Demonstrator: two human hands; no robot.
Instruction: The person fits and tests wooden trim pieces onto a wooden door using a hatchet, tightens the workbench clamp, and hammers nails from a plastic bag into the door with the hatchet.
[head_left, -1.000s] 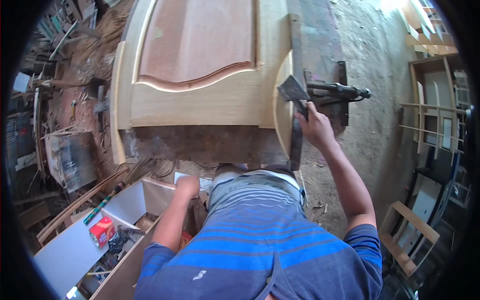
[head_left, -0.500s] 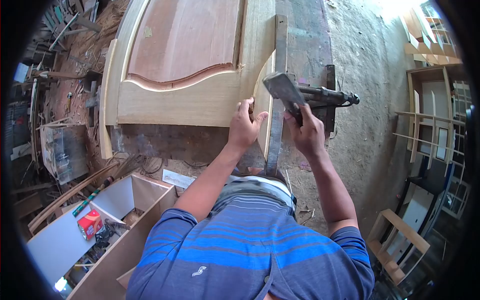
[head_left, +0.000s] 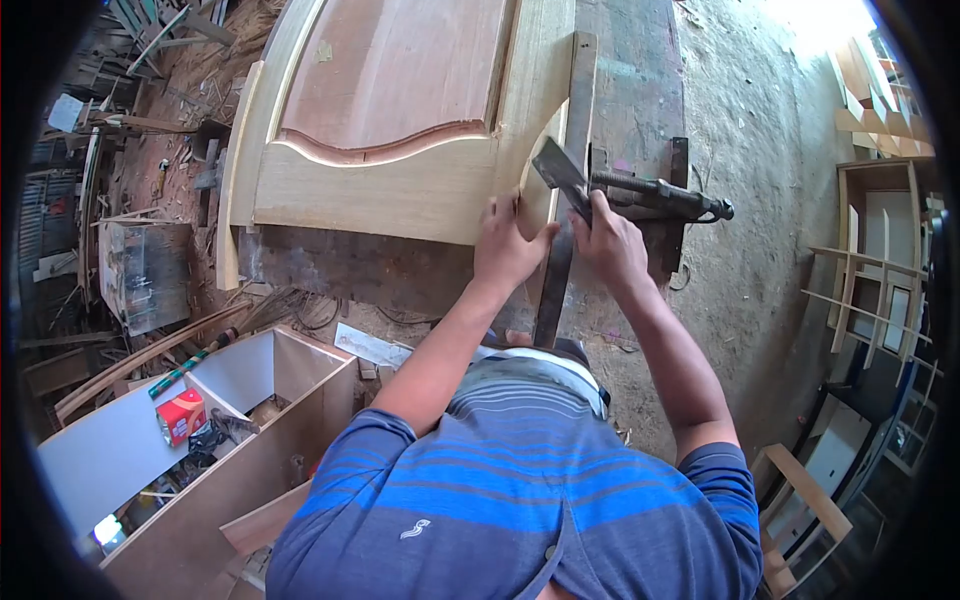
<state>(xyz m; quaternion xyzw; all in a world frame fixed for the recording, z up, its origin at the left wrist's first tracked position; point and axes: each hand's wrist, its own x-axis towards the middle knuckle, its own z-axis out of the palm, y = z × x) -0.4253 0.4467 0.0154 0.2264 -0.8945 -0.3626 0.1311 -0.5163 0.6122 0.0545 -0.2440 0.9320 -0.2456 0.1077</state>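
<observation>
A pale wooden door with a reddish inset panel [head_left: 395,75] lies on the dark workbench [head_left: 350,270]. My left hand [head_left: 508,243] rests at the door's right edge, fingers apart, against a thin curved wood piece [head_left: 541,185]. In my right hand [head_left: 610,240] is the handle of a flat, dark metal-headed tool [head_left: 560,168], its head over the curved piece. A long dark bar [head_left: 560,270] runs beside that piece, and a metal screw clamp [head_left: 660,192] stands to its right.
An open wooden box [head_left: 190,500] with a red packet [head_left: 182,416] and tools is at the lower left. Wooden frames [head_left: 880,250] stand on the right. Scrap wood lies at the far left. A small wooden frame [head_left: 805,500] is at the lower right.
My left hand has come up from beside the box to the curved piece at the door's edge. My right hand still holds the tool, which has tilted. The camera view has shifted slightly.
</observation>
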